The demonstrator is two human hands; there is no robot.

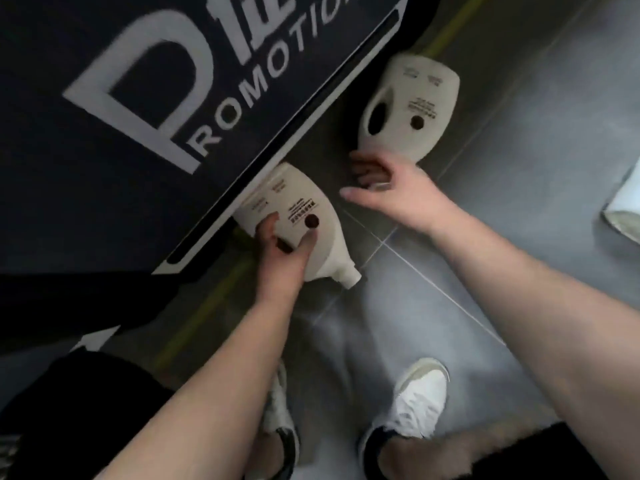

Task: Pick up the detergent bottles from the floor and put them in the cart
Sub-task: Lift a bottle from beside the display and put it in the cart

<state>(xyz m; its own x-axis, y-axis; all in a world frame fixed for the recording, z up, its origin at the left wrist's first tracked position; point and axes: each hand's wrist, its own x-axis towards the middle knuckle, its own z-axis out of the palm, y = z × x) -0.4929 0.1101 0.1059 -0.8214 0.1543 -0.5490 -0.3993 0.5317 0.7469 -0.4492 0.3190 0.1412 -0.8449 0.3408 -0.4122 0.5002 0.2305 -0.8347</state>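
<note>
Cream plastic, the nearer bottle (298,209) lies on its side on the grey tiled floor (450,271), against the edge of a dark promotion sign (138,98). The left hand (284,251) grips it at the handle. The farther bottle (412,98) lies beyond it. The right hand (381,181) curls its fingers at that bottle's neck, but I cannot tell whether they have closed on it. Hooking the handle hole would likely hold better than the neck. No cart is in view.

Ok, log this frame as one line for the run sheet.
stage: pickup | left hand: grips near bottle by handle | right hand: at far bottle neck, grip unclear | cart: not in view
</note>
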